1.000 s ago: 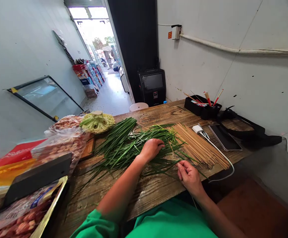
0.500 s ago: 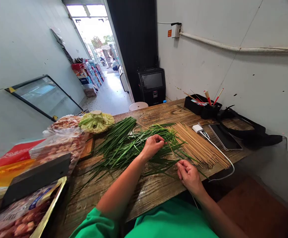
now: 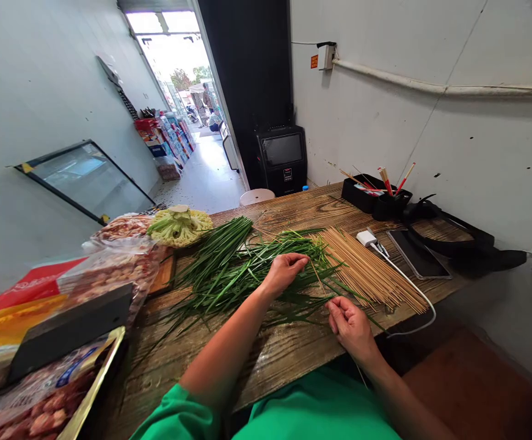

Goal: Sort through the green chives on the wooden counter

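Note:
My left hand [image 3: 286, 274] is closed in a pinch over the green garlic chives [image 3: 256, 260], its fingertips at the upper end of a thin bamboo skewer [image 3: 317, 275]. Lower and to the right, my right hand [image 3: 350, 327] is closed around the same skewer, whose other end sticks out below the palm. Long chive leaves [image 3: 309, 299] lead into the right fingertips. Whether the left fingers also pinch a leaf is hidden. Beside the chives lies a wide row of bamboo skewers [image 3: 371, 269] on the wooden table [image 3: 266, 373].
At the left are a cauliflower [image 3: 181, 226], bags of meat pieces [image 3: 114, 269] and a dark flat blade [image 3: 71, 330]. To the right lie a white charger with cable [image 3: 365, 238], a phone [image 3: 419, 253], a black strap [image 3: 467, 247] and a black holder [image 3: 361, 194] with sticks.
My left hand has shifted slightly right and down. The right hand keeps its grip in nearly the same place; the whole view has moved a little.

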The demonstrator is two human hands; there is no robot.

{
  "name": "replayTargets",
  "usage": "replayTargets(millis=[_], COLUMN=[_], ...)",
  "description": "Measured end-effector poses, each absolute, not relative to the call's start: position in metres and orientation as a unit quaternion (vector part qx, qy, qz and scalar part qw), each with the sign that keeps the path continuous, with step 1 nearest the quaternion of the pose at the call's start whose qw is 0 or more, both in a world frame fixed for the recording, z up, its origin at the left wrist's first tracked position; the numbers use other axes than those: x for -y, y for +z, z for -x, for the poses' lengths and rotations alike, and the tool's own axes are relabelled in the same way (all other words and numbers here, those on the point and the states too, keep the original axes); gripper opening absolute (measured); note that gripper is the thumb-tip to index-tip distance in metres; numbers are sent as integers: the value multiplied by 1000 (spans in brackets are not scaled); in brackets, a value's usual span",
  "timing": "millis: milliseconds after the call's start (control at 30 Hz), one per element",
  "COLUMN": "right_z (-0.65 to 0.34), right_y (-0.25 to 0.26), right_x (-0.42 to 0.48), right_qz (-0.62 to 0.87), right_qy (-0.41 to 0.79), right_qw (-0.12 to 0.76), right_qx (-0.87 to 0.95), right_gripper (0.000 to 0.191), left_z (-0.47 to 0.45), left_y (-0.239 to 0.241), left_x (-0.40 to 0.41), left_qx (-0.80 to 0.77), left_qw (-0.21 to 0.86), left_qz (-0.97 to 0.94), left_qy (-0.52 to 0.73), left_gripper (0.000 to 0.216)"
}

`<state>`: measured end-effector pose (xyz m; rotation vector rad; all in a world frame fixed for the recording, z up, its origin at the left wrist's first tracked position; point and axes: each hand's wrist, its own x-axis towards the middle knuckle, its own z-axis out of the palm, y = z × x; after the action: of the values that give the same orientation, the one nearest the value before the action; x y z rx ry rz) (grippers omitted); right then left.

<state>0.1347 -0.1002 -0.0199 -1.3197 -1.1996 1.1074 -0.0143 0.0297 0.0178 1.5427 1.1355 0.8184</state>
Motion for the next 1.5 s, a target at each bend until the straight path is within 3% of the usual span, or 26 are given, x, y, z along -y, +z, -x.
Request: replayTargets(millis=[867,1233,1367,1500], right_z=[-137,-136,-136,-135], right_y=[-24,-20,-19,-23], right_x=[99,99,99,99], right_qz=[544,547,549,541], right_qy=[457,466,451,479], right_qw=[498,487,501,525], right_qx=[496,496,495,450], right_gripper=[27,28,29,32], left_z=[10,11,10,6], left_y=[10,16,18,23], left_x=[-26,-23,-19,-7], left_qx=[-481,-486,-432,-303], left_qw=[424,308,276,324], left_qz=[-649,-718,-767,-837], left_qy=[409,393,386,320], left_gripper=[26,14,12,15])
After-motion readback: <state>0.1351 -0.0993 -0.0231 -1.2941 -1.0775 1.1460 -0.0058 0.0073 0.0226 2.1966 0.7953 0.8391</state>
